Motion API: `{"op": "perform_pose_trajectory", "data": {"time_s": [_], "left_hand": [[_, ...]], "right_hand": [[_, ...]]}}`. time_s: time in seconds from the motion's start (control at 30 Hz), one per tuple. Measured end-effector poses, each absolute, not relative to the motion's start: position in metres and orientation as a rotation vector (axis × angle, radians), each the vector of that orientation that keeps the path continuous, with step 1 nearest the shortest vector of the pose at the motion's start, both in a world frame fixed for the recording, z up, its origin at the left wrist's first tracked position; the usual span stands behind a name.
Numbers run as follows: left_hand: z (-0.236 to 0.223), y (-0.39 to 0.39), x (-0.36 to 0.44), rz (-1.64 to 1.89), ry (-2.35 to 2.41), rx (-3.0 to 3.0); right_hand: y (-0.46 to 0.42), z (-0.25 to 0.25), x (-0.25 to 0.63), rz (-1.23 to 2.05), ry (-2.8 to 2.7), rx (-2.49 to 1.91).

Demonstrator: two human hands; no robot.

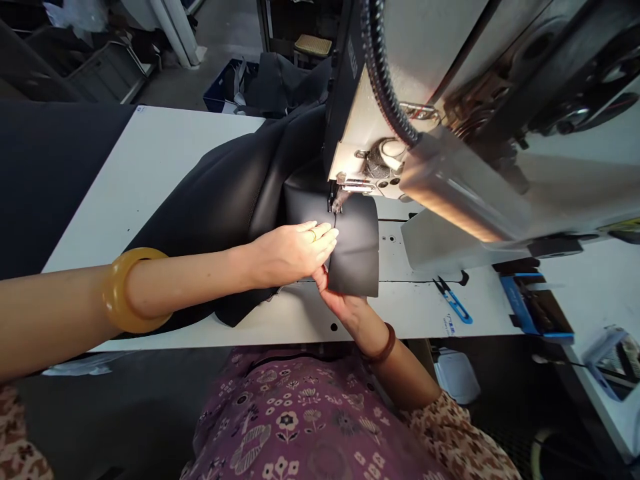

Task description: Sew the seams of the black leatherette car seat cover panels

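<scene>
My left hand (295, 253) lies on a black leather-like sheet (355, 263), its fingers stretched out beside a seam line just in front of the presser foot (334, 200). The sheet sits under the foot of the sewing machine (350, 160), lit by its lamp. From below, my right hand (345, 303) reaches under the near edge of the sheet and grips it, close to my left fingertips. Most of the right fingers are hidden under the material. A larger folded part of the black material (215, 193) spreads to the left, under my left forearm.
Blue thread snips (454, 301) lie on the white table (400, 317) to the right. Beyond them is a blue box (535, 303). The machine head fills the upper right. Behind the table stand a dark blue bin (215, 93) and a stool (313, 45).
</scene>
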State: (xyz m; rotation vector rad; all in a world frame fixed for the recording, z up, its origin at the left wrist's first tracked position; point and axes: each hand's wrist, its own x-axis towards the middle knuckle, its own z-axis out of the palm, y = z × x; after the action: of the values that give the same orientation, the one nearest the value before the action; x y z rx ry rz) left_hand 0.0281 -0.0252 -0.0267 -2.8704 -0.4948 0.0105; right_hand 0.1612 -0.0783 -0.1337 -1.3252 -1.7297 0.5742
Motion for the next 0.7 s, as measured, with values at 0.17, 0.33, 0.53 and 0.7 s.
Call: {"op": "perform_pose_trajectory", "data": {"time_s": [0.17, 0.33, 0.53, 0.7], "left_hand": [[-0.038, -0.01, 0.017, -0.181, -0.33, -2.822], [-0.051, 0.007, 0.008, -0.373, -0.278, -2.795], [-0.062, 0.024, 0.005, -0.645, -0.296, -2.754], [-0.061, 0.036, 0.008, -0.882, -0.288, -2.746]], "right_hand": [[-0.081, -0.11, 0.156, 1.455, -0.668, -0.937], [-0.09, -0.094, 0.177, 1.556, -0.35, -0.911], [-0.078, -0.1, 0.187, 1.263, -0.526, -1.195], [-0.064, -0.1, 0.189, 1.215, -0.545, -1.223]]}}
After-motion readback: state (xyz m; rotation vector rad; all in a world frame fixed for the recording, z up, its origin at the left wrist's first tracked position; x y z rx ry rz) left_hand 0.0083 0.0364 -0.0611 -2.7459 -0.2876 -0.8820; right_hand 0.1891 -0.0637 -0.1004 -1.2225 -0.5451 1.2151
